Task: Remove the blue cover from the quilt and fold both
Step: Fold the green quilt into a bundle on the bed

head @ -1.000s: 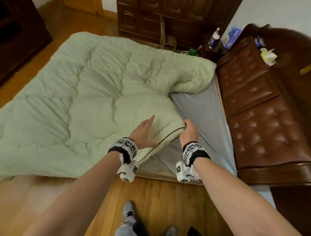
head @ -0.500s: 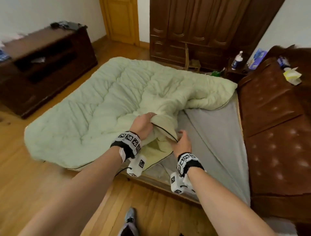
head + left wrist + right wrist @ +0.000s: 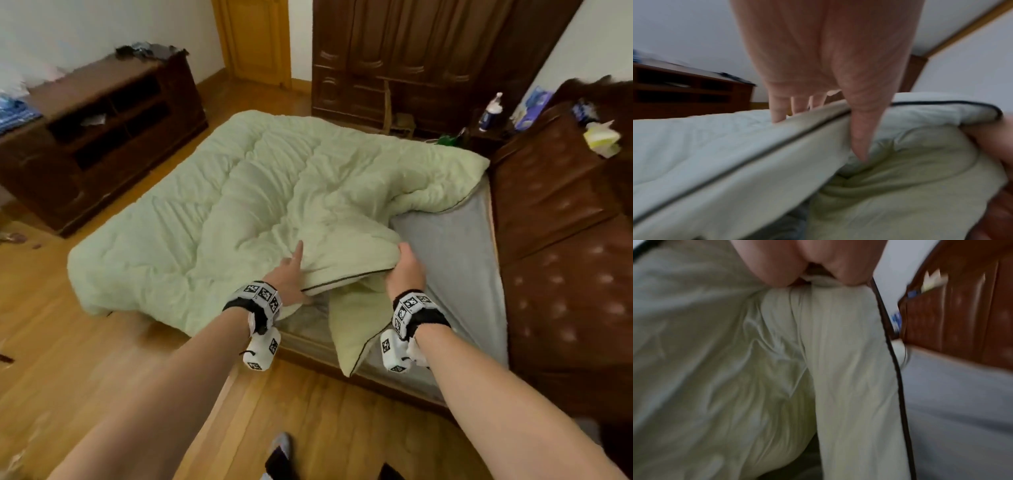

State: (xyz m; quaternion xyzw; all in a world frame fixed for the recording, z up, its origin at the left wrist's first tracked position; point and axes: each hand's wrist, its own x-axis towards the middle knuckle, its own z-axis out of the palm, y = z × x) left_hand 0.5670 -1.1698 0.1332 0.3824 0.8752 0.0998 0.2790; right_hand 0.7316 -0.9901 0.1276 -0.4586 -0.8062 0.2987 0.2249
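quilt (image 3: 260,205): pale green, puffy, dark piping along the edge, spread across the bed
near corner: lifted and folded back, one flap hanging down

Soft, even, rather dim light falls on the quilt (image 3: 260,205), with faint shadows under its lifted fold. Both wrist views are smeared with motion blur, and the head view bends at its edges.

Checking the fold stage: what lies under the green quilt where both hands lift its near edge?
Under the green quilt, a grey sheet shows beside the right hand and below the left hand. Farther in, the quilt hides everything.
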